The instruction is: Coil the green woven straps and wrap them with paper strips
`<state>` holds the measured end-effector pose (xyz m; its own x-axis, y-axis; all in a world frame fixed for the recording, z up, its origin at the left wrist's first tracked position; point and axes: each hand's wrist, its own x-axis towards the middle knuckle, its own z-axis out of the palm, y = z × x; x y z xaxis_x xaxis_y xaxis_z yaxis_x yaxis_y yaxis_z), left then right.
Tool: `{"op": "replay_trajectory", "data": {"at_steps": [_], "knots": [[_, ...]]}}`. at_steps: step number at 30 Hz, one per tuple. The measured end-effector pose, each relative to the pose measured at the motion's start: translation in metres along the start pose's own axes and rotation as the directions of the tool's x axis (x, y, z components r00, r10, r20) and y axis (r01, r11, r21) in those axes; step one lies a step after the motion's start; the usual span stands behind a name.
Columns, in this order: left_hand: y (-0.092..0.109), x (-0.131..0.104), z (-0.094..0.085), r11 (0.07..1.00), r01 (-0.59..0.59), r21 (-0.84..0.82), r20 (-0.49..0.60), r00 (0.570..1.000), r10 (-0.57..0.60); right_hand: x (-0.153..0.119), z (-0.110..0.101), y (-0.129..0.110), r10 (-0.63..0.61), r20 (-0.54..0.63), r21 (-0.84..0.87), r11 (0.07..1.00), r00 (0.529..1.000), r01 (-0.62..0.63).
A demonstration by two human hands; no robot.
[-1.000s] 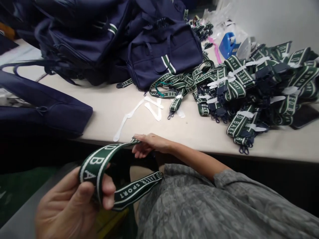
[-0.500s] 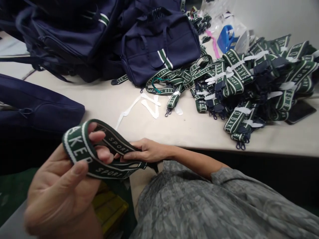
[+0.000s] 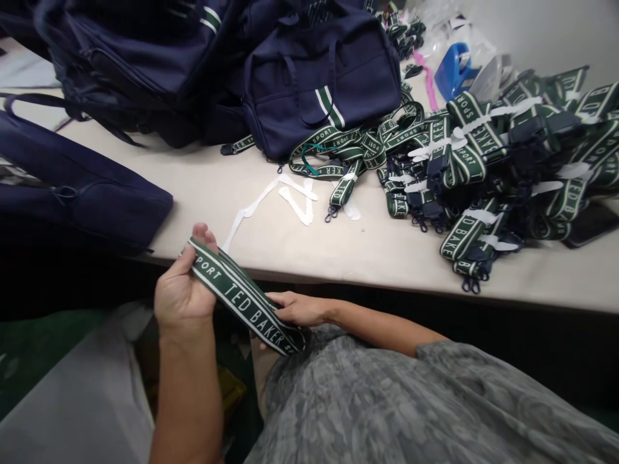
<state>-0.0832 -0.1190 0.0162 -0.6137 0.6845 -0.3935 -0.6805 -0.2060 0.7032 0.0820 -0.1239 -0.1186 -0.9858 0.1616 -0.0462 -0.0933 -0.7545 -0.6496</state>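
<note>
A green strap (image 3: 236,298) with white edges and white lettering is stretched in folded layers between my two hands, just off the table's front edge. My left hand (image 3: 186,287) is closed on its upper left end, the thumb pressed on the lettered face. At the lower right end, close to my shirt, my right hand (image 3: 302,309) grips the layers; its fingertips are partly hidden behind the strap. On the table beyond lies a heap of similar straps (image 3: 464,145), folded, with white bands around them and dark hooks at their ends.
Navy bags (image 3: 319,77) stand along the back of the table (image 3: 309,248), and another navy bag (image 3: 87,187) lies at the left edge. White paper strips (image 3: 261,196) lie in front. A blue tape dispenser (image 3: 454,67) is at the back right. A dark phone-like slab (image 3: 592,225) lies by the straps.
My left hand has moved away from me and to the right. The strap, a loose open loop before, is now drawn straight in flat layers between my hands.
</note>
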Motion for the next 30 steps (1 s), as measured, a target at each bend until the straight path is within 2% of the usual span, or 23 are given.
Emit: {"op": "replay_trajectory", "data": {"at_steps": [2, 5, 8, 13, 18, 21, 24, 27, 30], "knots": [[-0.002, 0.01, -0.01, 1.0, -0.022, 0.006, 0.063, 0.998, 0.021, -0.006, -0.005, 0.006, 0.046, 0.005, 0.04, 0.998, 0.999, -0.046], [-0.003, 0.017, -0.022, 0.994, -0.086, 0.06, 0.174, 0.982, 0.074, -0.013, -0.013, 0.01, 0.089, 0.088, 0.119, 0.988, 0.992, -0.099], [-0.003, 0.019, -0.03, 0.992, -0.075, 0.097, 0.219, 0.974, 0.052, -0.015, -0.015, 0.01, 0.057, 0.084, 0.169, 0.983, 0.995, -0.071], [-0.001, 0.023, -0.042, 0.996, -0.046, 0.076, 0.172, 0.985, 0.032, -0.018, -0.006, 0.008, -0.015, 0.005, 0.153, 0.988, 1.0, 0.014], [-0.002, 0.022, -0.049, 0.996, -0.027, 0.088, 0.181, 0.983, 0.011, -0.03, -0.001, 0.001, 0.007, 0.033, -0.098, 0.995, 0.999, -0.004], [-0.002, 0.02, -0.049, 0.995, -0.038, 0.092, 0.203, 0.979, 0.019, -0.031, -0.003, -0.002, -0.002, 0.034, -0.135, 0.991, 0.999, 0.007], [-0.001, 0.022, -0.05, 0.994, -0.075, 0.081, 0.188, 0.98, 0.058, -0.03, -0.005, -0.005, 0.017, 0.062, -0.115, 0.993, 0.998, -0.01], [-0.006, 0.028, -0.049, 0.985, -0.169, 0.044, 0.123, 0.979, 0.163, -0.03, -0.006, -0.011, 0.02, 0.108, -0.096, 0.995, 0.994, -0.009], [-0.013, 0.031, -0.047, 0.978, -0.204, 0.052, 0.077, 0.977, 0.2, -0.03, -0.005, -0.014, 0.017, 0.127, -0.098, 0.995, 0.992, -0.005]]}}
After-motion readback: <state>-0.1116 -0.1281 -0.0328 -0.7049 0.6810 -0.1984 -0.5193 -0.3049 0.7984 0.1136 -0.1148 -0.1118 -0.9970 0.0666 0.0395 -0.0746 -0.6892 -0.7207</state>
